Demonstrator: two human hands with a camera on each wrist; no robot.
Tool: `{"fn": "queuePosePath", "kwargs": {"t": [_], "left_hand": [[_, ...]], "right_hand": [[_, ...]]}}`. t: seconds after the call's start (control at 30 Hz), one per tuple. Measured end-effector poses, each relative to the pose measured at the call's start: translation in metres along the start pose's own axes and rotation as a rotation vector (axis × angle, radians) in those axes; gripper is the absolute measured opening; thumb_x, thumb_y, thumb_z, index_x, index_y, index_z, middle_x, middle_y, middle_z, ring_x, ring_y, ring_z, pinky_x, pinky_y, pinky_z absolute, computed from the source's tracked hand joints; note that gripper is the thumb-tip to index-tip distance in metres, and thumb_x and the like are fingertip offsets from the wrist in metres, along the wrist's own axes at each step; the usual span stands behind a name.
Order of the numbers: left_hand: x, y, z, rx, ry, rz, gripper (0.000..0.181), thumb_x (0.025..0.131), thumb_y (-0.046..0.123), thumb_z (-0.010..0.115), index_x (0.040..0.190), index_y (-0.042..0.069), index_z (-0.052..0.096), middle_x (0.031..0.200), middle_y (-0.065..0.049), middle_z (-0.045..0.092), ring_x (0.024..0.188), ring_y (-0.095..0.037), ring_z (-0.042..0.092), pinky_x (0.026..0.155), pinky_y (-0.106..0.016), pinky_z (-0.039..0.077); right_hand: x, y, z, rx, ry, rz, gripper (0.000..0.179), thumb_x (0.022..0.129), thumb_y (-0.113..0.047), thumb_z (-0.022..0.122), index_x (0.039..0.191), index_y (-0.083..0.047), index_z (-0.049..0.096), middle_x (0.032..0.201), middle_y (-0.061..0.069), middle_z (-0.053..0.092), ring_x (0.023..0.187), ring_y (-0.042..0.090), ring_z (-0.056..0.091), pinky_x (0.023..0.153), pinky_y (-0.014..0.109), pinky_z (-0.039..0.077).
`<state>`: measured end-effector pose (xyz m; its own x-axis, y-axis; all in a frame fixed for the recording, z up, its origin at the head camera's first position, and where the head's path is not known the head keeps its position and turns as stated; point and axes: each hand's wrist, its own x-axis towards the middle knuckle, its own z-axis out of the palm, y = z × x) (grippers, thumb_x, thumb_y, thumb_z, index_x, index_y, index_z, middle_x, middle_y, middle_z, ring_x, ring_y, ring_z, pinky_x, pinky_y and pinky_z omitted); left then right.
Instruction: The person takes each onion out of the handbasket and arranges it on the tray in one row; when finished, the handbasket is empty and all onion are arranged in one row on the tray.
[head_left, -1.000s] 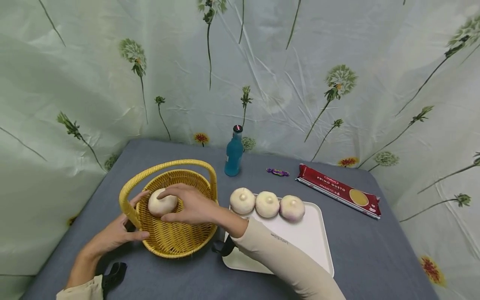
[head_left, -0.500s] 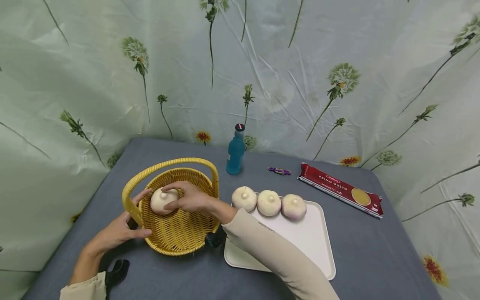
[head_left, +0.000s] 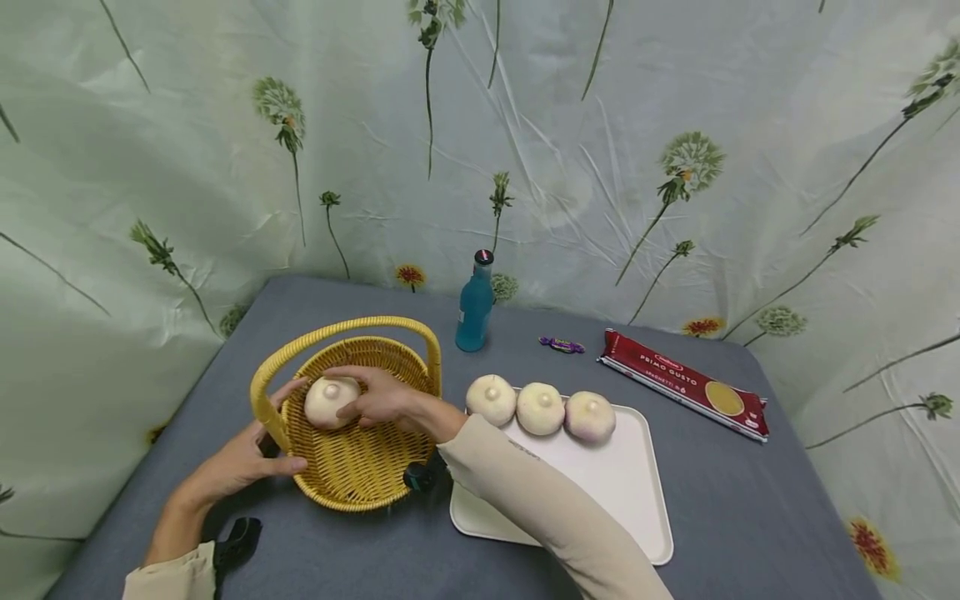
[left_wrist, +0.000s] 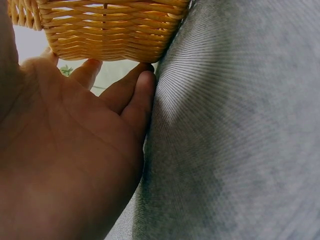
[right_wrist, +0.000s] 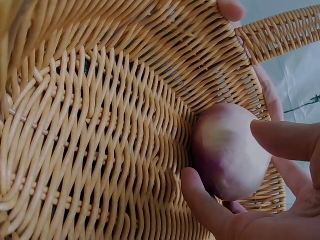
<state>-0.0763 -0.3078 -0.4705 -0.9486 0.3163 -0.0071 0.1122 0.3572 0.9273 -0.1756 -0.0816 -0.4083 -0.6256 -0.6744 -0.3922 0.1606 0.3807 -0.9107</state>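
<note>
A yellow wicker basket (head_left: pixel 352 467) with an arched handle stands at the left of the table. My left hand (head_left: pixel 243 454) holds its left side, with the thumb near the front rim and the fingers against the outer wall; the left wrist view shows the fingertips at the woven wall (left_wrist: pixel 115 32). Inside the basket, by its left wall, lies a white turnip (head_left: pixel 327 403), tinged purple in the right wrist view (right_wrist: pixel 227 150). My right hand (head_left: pixel 382 396) reaches in from the right, fingers and thumb curved around the turnip.
A white tray (head_left: pixel 592 492) right of the basket bears three turnips (head_left: pixel 541 408) in a row along its back edge. Behind stand a blue bottle (head_left: pixel 475 308), a purple-wrapped candy (head_left: pixel 562 345) and a red spaghetti pack (head_left: pixel 682 383). A floral curtain (head_left: pixel 570 167) hangs behind the table.
The turnip in the basket has turned so its stem nub faces up. My right hand has shifted slightly right on it, showing more of it. The left hand stays at the basket.
</note>
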Motion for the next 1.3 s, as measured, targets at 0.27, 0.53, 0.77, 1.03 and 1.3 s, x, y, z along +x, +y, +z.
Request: {"fn": "queuePosePath", "kwargs": {"t": [0.27,0.53,0.77,1.03,1.3], "left_hand": [[0.0,0.0,0.0,-0.009,-0.001,-0.007,0.103,0.089,0.005,0.073,0.163,0.029,0.005,0.164,-0.026,0.012,0.125,0.021,0.026,0.092,-0.011,0.033],[0.0,0.002,0.0,0.009,0.005,-0.04,0.103,0.088,0.007,0.073,0.162,0.032,0.005,0.164,-0.024,0.01,0.146,-0.029,0.023,0.098,-0.026,0.034],[0.0,0.0,0.0,0.007,0.007,-0.029,0.103,0.088,0.007,0.073,0.162,0.031,0.006,0.164,-0.024,0.008,0.143,-0.016,0.025,0.093,-0.013,0.032],[-0.001,-0.001,-0.002,0.009,0.011,-0.022,0.103,0.088,0.006,0.073,0.162,0.03,0.006,0.164,-0.024,0.009,0.136,0.001,0.025,0.098,-0.025,0.033],[0.0,-0.001,0.0,-0.007,0.002,0.002,0.103,0.088,0.005,0.073,0.163,0.028,0.006,0.163,-0.025,0.008,0.126,0.017,0.028,0.092,-0.012,0.034]], "right_hand": [[0.004,-0.001,0.001,0.013,-0.009,0.007,0.063,0.09,0.003,0.07,0.145,-0.023,0.054,0.135,0.005,0.055,0.102,0.015,0.055,0.086,0.045,0.052],[0.007,-0.002,0.002,0.02,-0.042,0.005,0.052,0.092,-0.004,0.072,0.138,-0.019,0.054,0.119,0.003,0.056,0.096,0.015,0.057,0.084,0.043,0.052],[0.009,-0.002,0.002,0.027,-0.067,0.011,0.042,0.092,-0.004,0.07,0.128,-0.015,0.051,0.107,0.003,0.052,0.082,0.015,0.053,0.069,0.034,0.044],[0.005,-0.003,-0.003,-0.017,-0.094,0.011,0.041,0.093,0.001,0.066,0.128,-0.013,0.05,0.107,0.005,0.051,0.083,0.018,0.051,0.07,0.037,0.041],[-0.001,-0.005,-0.008,-0.029,-0.101,0.023,0.041,0.094,0.003,0.064,0.129,-0.014,0.05,0.11,0.007,0.052,0.089,0.019,0.052,0.077,0.042,0.045]]}}
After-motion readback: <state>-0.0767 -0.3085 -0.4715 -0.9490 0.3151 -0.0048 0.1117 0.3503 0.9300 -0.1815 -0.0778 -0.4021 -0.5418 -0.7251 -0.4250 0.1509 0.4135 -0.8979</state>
